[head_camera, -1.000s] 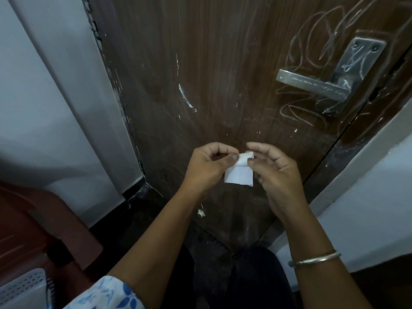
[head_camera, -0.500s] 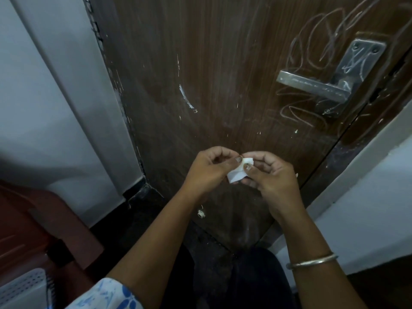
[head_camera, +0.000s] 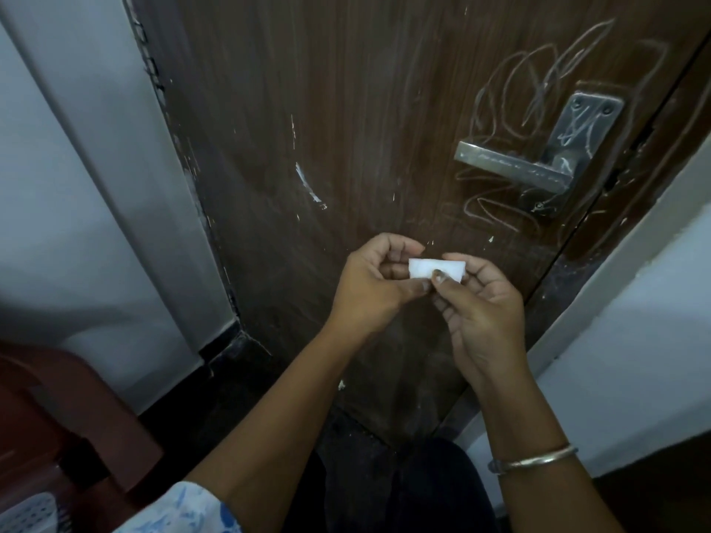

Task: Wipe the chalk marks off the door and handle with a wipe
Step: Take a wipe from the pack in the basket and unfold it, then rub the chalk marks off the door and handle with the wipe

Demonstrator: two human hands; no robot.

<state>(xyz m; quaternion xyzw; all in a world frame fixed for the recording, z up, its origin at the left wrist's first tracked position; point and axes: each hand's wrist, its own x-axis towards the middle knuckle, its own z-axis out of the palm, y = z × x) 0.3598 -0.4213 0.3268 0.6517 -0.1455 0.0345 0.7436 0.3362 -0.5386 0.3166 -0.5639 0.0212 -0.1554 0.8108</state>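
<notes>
Both hands, left hand [head_camera: 369, 286] and right hand [head_camera: 481, 302], pinch the folded wipe [head_camera: 436, 268]; the chalk-marked lever handle [head_camera: 511, 167], long axis horizontal, lies up-right, nearer the right.

A reddish-brown plastic chair [head_camera: 77, 409] stands at lower left against the pale grey wall [head_camera: 77, 225]. A white perforated plastic basket [head_camera: 27, 513] shows at the bottom-left corner, on the dark floor [head_camera: 231, 398].

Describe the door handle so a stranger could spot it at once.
Start at the dark brown door filling the view. Near its right edge, among chalk scribbles, a grey metal handle points left from its plate. It is the only metal thing on the door.
</notes>
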